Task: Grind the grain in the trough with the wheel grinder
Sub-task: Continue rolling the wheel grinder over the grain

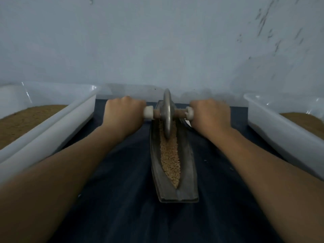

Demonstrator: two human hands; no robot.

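Grinding stroke in hand: wheel grinder point(167, 114) stands upright at the far end of the trough point(188, 172), rim in the grain point(171, 155). Left hand point(123, 112) and right hand point(210, 112) each curl fingers round an axle handle. Next, as judged: an even pull toward the near end, wheel kept vertical. Dark cloth point(114, 199) underneath — white tubs point(70, 118) of brown powder either side, pale wall behind.

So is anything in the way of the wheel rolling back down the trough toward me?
Nothing visible blocks it. The wheel sits near the far end of the trough, and only the grain it has to crush lies in the groove toward the near tip.
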